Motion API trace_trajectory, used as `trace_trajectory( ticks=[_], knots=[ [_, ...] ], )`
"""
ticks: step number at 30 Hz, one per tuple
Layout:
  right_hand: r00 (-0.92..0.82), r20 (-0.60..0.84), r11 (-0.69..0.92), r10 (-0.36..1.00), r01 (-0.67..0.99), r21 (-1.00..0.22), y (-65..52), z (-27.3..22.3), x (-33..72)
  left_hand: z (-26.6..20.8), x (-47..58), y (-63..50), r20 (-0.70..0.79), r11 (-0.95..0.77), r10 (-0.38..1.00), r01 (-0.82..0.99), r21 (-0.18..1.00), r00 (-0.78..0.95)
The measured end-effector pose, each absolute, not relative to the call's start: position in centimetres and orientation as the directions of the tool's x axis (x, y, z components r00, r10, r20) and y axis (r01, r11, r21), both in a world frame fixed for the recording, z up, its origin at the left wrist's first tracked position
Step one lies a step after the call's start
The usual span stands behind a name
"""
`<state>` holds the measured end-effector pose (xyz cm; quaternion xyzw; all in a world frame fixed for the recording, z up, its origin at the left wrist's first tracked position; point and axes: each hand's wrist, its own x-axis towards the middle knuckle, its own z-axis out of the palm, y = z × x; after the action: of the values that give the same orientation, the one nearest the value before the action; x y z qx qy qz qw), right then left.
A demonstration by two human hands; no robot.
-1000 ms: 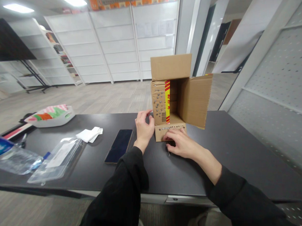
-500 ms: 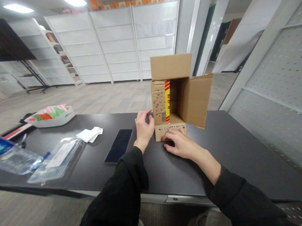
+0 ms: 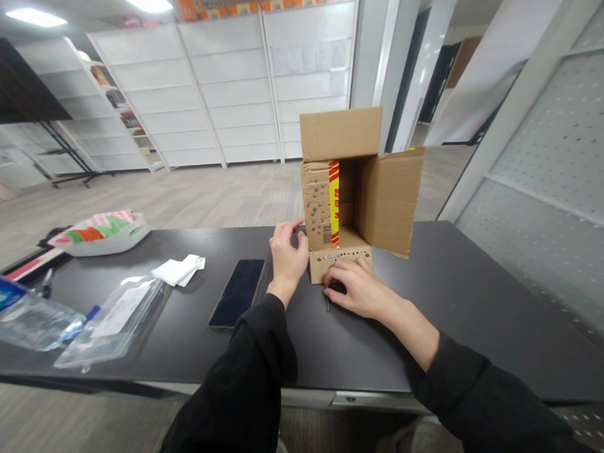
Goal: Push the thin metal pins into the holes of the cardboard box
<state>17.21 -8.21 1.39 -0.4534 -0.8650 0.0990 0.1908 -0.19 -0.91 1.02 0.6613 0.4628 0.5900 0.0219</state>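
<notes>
An open cardboard box (image 3: pixel 370 190) stands on its side, its opening toward me. Grey metal heads dot its left front flap (image 3: pixel 317 199), beside a yellow and red strip of tape. The lower flap (image 3: pixel 316 271) hangs down to the tabletop, with a row of small holes and a few silvery heads in it. My left hand (image 3: pixel 288 254) rests against the box's left edge, thumb and forefinger apart, gripping nothing. In front of the lower flap, my right hand (image 3: pixel 352 288) is curled, a thin metal nail (image 3: pixel 328 302) at its thumb and fingertips. Dark small pieces lie partly hidden under its palm.
Left of my left arm lies a phone (image 3: pixel 238 293) on the dark table (image 3: pixel 475 299). Further left are folded white tissues (image 3: pixel 178 270), a clear plastic bag (image 3: pixel 118 321), a water bottle (image 3: pixel 30 322) and a white basket (image 3: pixel 112 243). A perforated panel (image 3: pixel 563 135) borders the right.
The nail at my right fingertips has shifted slightly left and points more straight toward me. My right thumb has moved a little. The left hand and the box hold their places.
</notes>
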Motion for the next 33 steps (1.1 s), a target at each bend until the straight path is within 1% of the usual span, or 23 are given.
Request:
trace_trajectory(
  ticks=[22, 33],
  knots=[
    [-0.541, 0.214, 0.581, 0.813, 0.744, -0.330, -8.5, 2.0, 17.3, 1.1, -0.2, -1.0, 0.756, -0.562, 0.643, 0.596, 0.573, -0.122],
    [-0.570, 0.166, 0.592, 0.804, 0.747, -0.301, -9.1, 2.8, 17.5, 1.0, -0.3, -0.9, 0.755, -0.568, 0.643, 0.584, 0.580, -0.125]
  ],
)
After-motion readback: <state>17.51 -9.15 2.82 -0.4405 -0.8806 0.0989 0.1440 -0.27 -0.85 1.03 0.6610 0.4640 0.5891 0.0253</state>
